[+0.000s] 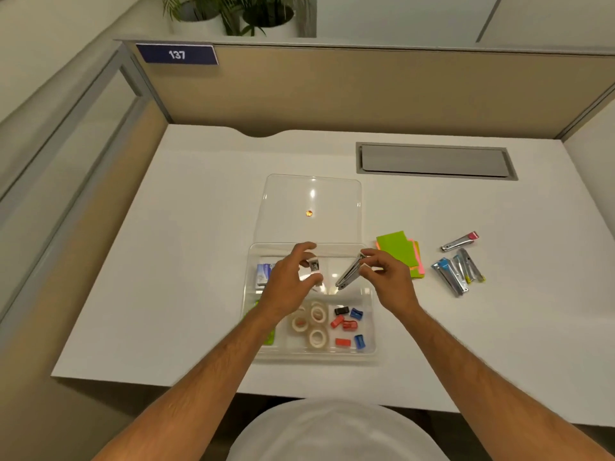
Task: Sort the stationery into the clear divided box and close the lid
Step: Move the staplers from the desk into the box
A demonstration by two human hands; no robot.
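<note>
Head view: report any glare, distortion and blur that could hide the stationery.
Head view: ceiling light glares off the open clear lid as a bright streak; wide-angle bending curves the desk edges and partition; soft blur smears the nail clipper in the right hand and the small item in the left hand; box contents stay readable.

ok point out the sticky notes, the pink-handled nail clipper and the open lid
sticky notes [396,249]: head view, on the green top pad
pink-handled nail clipper [459,241]: head view, on the metal body
open lid [309,197]: head view, on the clear panel's middle
</note>
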